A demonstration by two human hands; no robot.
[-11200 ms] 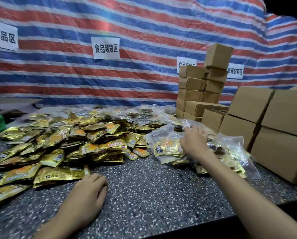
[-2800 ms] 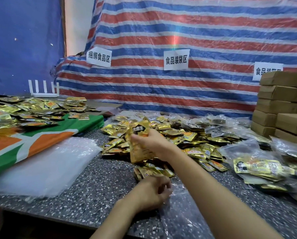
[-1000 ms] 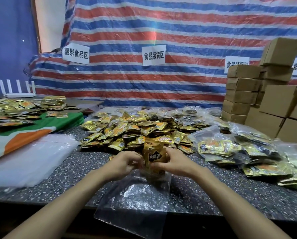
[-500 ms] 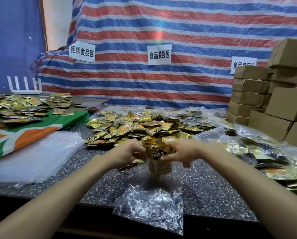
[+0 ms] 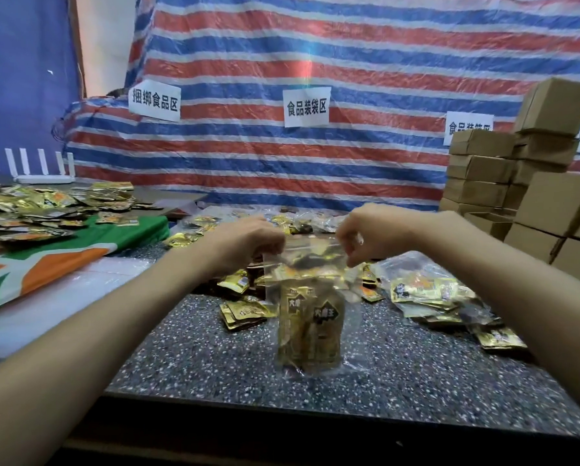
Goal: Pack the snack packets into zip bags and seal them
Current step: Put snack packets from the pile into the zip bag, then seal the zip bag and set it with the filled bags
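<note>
I view the speckled table (image 5: 214,371) from its near edge. A clear zip bag (image 5: 315,264) hangs upright over the near centre of the table. Its lower end is at the tabletop; I cannot tell whether it touches. A bundle of gold snack packets (image 5: 310,334) stands on end in the bottom of the bag.

The left hand (image 5: 248,242) pinches the top left corner of the bag with curled fingers. The right hand (image 5: 371,235) pinches the top right corner in the same way. The bag mouth is stretched between them.

Just behind the bag, loose gold packets (image 5: 245,311) lie in a heap on the table. To the right lie filled clear bags (image 5: 426,294). To the left lies a stack of clear plastic sheets (image 5: 46,307), and beyond it a green and orange cloth (image 5: 46,260) carrying more packets (image 5: 29,210).

At far right stand cardboard boxes (image 5: 551,210). A white router (image 5: 41,173) stands at far left. A striped tarp (image 5: 315,62) with paper signs (image 5: 306,107) closes the back.
</note>
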